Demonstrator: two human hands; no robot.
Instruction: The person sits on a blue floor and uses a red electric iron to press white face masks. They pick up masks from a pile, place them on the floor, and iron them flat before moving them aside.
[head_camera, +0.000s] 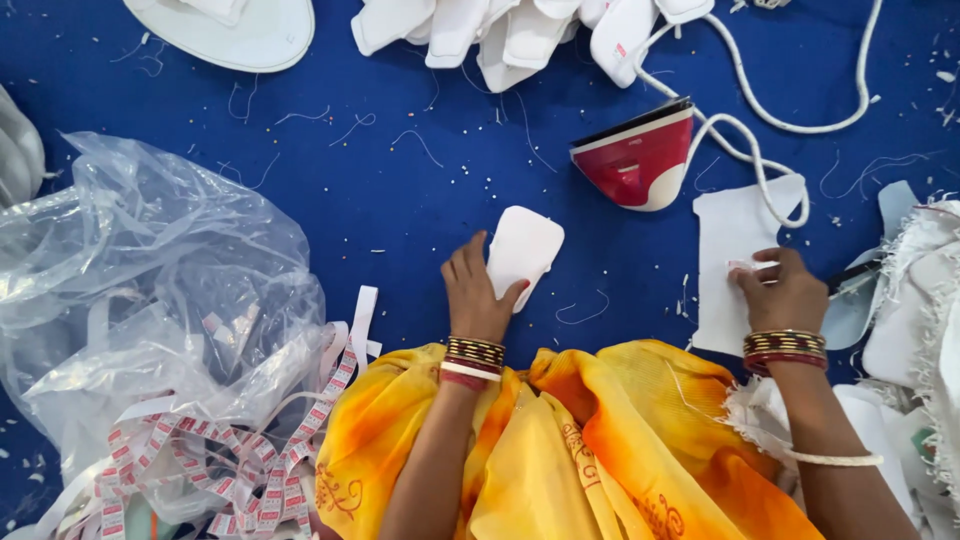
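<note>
the left hand pinches a small white folded fabric piece, rounded at its corners, flat on the blue cloth surface. the right hand presses curled fingertips on a flat white cut panel near the surface's right edge, holding a small label there. just beyond, between the hands, a red and cream iron stands tipped, its white cord looping away. a crumpled clear plastic bag and a strip of printed labels fill the left side; open blue, flecked with threads, lies between. white pieces pile at the far edge.
</note>
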